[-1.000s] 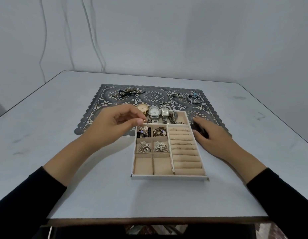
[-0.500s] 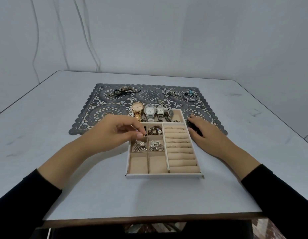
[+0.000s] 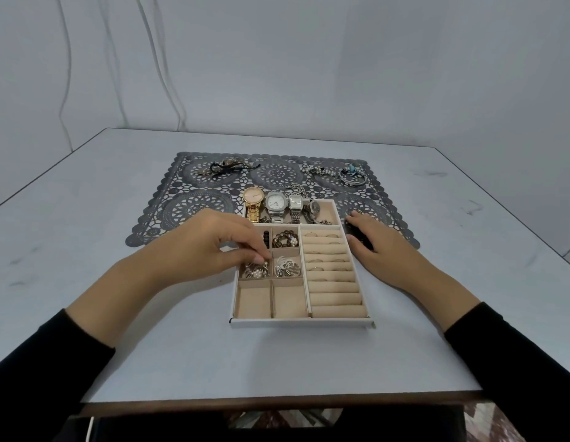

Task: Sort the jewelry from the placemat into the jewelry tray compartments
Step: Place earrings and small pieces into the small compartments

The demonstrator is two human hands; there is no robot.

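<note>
A beige jewelry tray [image 3: 301,323] stands at the near edge of a grey lace placemat [image 3: 188,202]. My left hand [image 3: 207,247] pinches a small pearl piece [image 3: 261,260] between thumb and fingertips, just over the middle-left compartment that holds pearl and metal pieces [image 3: 255,272]. My right hand [image 3: 379,247] lies beside the tray's right wall, with its fingers over a dark item [image 3: 358,236] on the mat. Several watches [image 3: 275,202] fill the back compartment. A dark corded piece [image 3: 229,167], a beaded chain [image 3: 320,170] and a bangle [image 3: 352,177] lie on the mat's far side.
Silver pieces [image 3: 287,267] and a brown beaded piece [image 3: 285,239] fill neighbouring compartments. Ring rolls [image 3: 331,269] run down the tray's right side. The two front compartments [image 3: 271,301] hold nothing. The table's front edge is close to me. Cables hang on the wall behind.
My left hand has come toward me from the back-left small compartment to the middle-left one, still pinching the small piece. My right hand has stayed beside the tray.
</note>
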